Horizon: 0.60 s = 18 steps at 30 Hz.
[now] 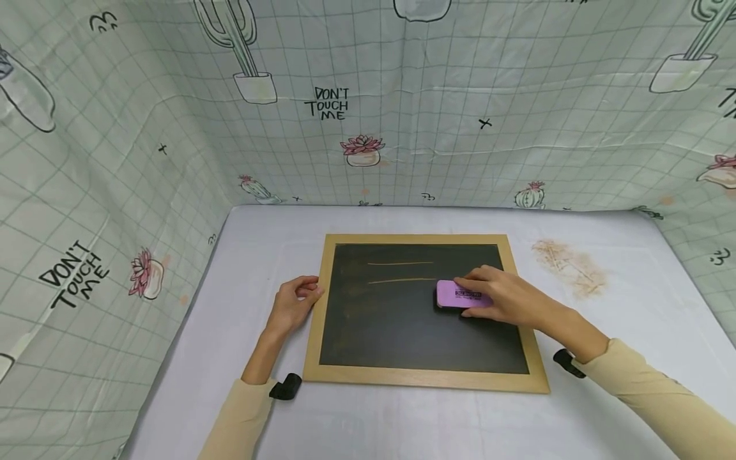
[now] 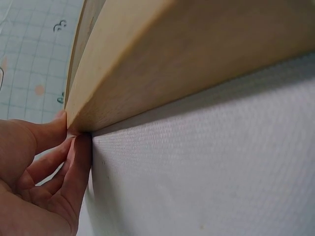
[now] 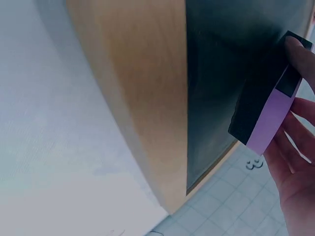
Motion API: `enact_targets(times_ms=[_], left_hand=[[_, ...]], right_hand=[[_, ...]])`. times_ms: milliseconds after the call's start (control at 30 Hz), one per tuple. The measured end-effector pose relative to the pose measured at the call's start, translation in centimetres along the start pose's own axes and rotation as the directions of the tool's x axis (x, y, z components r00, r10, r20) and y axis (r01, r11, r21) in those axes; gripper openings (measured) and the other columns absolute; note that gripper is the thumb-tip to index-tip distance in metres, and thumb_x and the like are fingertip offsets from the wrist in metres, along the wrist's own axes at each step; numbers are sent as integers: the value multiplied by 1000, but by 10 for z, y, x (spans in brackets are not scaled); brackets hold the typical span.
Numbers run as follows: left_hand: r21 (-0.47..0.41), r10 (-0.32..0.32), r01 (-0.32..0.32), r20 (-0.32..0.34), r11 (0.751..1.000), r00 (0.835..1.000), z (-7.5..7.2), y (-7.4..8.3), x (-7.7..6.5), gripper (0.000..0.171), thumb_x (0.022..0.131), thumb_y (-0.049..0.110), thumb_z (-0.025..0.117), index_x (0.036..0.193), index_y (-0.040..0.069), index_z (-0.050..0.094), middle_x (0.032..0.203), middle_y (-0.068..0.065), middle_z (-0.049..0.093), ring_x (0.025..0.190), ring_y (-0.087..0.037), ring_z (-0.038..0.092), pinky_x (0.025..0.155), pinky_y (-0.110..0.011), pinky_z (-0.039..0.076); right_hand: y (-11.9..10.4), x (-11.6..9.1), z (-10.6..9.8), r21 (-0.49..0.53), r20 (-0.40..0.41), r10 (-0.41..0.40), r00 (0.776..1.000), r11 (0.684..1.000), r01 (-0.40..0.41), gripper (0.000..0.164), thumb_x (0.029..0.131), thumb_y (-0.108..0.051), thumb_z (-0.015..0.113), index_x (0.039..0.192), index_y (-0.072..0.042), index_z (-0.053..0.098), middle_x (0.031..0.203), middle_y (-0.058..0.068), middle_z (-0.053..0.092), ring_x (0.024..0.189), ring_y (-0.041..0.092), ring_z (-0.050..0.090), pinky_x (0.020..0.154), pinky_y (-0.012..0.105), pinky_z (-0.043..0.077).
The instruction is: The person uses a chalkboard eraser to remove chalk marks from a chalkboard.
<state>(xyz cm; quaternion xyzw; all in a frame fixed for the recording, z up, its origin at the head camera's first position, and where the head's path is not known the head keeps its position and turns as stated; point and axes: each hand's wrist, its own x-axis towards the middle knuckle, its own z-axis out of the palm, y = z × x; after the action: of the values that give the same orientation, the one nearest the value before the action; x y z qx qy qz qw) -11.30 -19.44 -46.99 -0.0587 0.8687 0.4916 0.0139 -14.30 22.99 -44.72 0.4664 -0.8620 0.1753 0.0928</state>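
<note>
A chalkboard (image 1: 391, 338) with a light wooden frame lies on the white-covered table. Its left edge is pinched by my left hand (image 1: 293, 306); in the left wrist view, the thumb and fingertips meet at the wooden frame (image 2: 128, 73). Over the board's right half, my right hand (image 1: 506, 297) grips a purple chalkboard eraser (image 1: 454, 294) between thumb and fingers. The right wrist view shows the eraser's black felt side (image 3: 256, 93), tilted toward the board. Two thin yellowish chalk lines (image 1: 400, 263) run across the upper board, left of the eraser.
Brownish chalk dust (image 1: 569, 265) marks the white table cloth (image 1: 374, 421) right of the board. A gridded curtain (image 1: 437, 83) with cactus drawings stands behind and along the sides. Black wrist devices (image 1: 285, 387) sit at both sleeves.
</note>
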Motion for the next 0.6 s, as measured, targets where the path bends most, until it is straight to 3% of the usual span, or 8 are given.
enact_targets(times_ms=[600], left_hand=[[-13, -1, 1, -1, 1000, 1000, 2, -5, 3, 31, 96, 5, 72, 122, -11, 67, 105, -21, 69, 93, -31, 65, 70, -21, 45]], right_hand=[[21, 14, 2, -20, -17, 8, 1000, 1000, -8, 56, 74, -25, 94, 118, 3, 74, 103, 13, 69, 86, 20, 62, 68, 35, 55]])
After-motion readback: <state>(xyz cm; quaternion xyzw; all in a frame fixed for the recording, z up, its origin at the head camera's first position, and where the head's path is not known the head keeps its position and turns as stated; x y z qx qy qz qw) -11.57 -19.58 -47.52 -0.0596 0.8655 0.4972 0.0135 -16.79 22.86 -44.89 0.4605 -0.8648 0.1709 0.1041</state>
